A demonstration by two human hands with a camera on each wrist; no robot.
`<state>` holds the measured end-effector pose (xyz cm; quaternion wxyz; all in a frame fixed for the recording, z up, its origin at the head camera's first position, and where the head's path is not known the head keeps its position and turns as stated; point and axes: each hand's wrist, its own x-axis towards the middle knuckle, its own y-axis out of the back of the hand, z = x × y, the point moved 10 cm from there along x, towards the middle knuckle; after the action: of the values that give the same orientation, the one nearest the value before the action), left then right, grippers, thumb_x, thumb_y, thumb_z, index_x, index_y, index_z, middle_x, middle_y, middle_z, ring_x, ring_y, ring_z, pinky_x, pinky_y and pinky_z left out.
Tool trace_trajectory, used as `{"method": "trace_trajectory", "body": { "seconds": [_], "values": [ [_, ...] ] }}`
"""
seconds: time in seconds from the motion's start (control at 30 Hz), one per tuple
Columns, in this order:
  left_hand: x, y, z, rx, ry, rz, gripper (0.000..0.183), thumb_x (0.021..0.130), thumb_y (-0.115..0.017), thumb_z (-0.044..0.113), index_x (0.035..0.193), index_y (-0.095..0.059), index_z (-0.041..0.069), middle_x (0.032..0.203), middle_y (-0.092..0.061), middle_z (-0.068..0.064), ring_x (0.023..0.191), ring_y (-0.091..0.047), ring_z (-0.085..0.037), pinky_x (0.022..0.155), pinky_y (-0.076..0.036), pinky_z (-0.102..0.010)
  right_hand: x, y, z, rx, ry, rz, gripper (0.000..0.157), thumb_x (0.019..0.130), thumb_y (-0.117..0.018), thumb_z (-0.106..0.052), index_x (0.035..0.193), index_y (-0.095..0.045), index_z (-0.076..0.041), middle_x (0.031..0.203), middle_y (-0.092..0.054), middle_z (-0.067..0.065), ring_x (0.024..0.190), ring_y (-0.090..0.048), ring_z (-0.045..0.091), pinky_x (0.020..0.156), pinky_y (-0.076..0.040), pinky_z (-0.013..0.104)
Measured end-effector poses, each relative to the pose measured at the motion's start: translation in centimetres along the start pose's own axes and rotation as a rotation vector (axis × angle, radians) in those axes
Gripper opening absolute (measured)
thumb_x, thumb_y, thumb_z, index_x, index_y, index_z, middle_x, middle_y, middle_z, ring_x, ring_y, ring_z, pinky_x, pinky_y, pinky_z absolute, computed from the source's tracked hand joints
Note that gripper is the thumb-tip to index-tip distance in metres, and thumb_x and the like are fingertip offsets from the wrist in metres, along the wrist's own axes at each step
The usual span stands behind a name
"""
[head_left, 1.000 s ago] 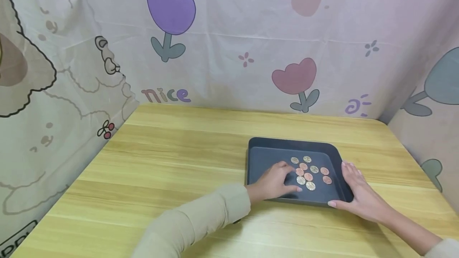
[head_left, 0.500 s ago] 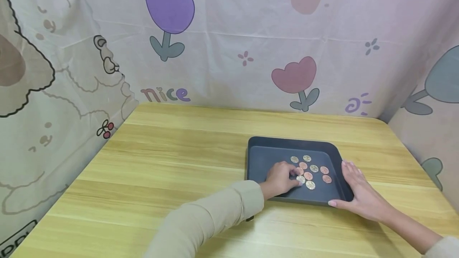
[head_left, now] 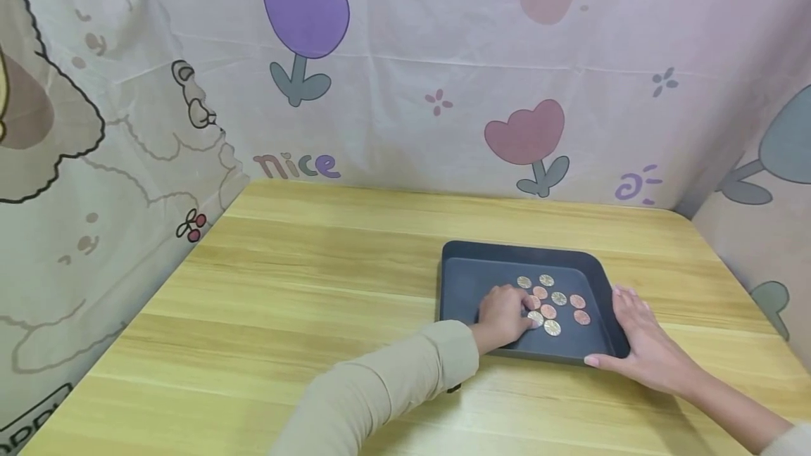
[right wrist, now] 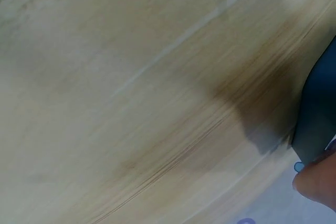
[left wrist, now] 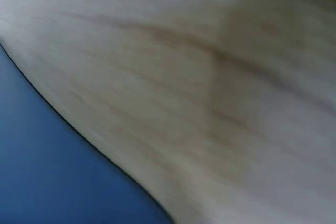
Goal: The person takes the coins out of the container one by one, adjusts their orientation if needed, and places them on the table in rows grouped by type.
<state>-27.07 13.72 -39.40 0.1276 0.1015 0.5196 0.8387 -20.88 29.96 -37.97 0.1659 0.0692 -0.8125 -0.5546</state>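
A dark rectangular baking tray (head_left: 481,269) lies on the wooden table, with several copper and gold-coloured coins (head_left: 559,298) loosely grouped on its floor. My left hand (head_left: 503,314) reaches over the front wall into the tray. Its fingers curl and its thumb tip is on a gold-coloured coin (head_left: 537,320) at the group's left side. A copper coin (head_left: 535,302) shows beside the fingertips, partly covered. My right hand (head_left: 652,343) holds the front right corner, fingers along the right wall and thumb at the front rim. A fingertip (right wrist: 317,182) shows beside the tray wall in the right wrist view.
The wood-grain table (head_left: 317,266) extends left of the tray. Behind it hangs a printed cloth (head_left: 405,139) with flowers and lettering, and more cloth closes both sides. A blue curved surface (left wrist: 63,156) fills the lower left corner of the left wrist view.
My left hand has moved right toward the coins, and its fingers and thumb have drawn together at the group's left edge. The right hand keeps its place on the tray.
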Motion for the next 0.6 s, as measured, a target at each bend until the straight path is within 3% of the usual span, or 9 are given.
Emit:
{"method": "trace_trajectory", "body": {
  "seconds": [0.23,0.6],
  "values": [
    [0.09,0.07,0.16,0.004,0.004,-0.018,0.016,0.071,-0.079,0.034,0.083,-0.07,0.028,0.077,-0.061,0.014,0.074,-0.05,-0.005,0.063,-0.04,-0.018,-0.25,-0.25,0.36,0.007,-0.02,-0.014,0.114,0.071,-0.075,-0.043,0.141,-0.006,0.015,0.144,-0.011,0.042,0.142,0.009,0.038,0.115,0.013,0.041],
    [0.22,-0.03,0.5,0.032,-0.004,-0.045,0.015,0.072,-0.079,0.033,0.083,-0.07,0.03,0.068,-0.058,0.017,0.075,-0.053,-0.002,0.062,-0.04,-0.016,-0.18,-0.37,0.42,0.027,-0.044,-0.038,0.112,0.072,-0.074,-0.042,0.142,-0.006,0.014,0.145,-0.01,0.041,0.14,0.007,0.043,0.114,0.013,0.044]
  ]
}}
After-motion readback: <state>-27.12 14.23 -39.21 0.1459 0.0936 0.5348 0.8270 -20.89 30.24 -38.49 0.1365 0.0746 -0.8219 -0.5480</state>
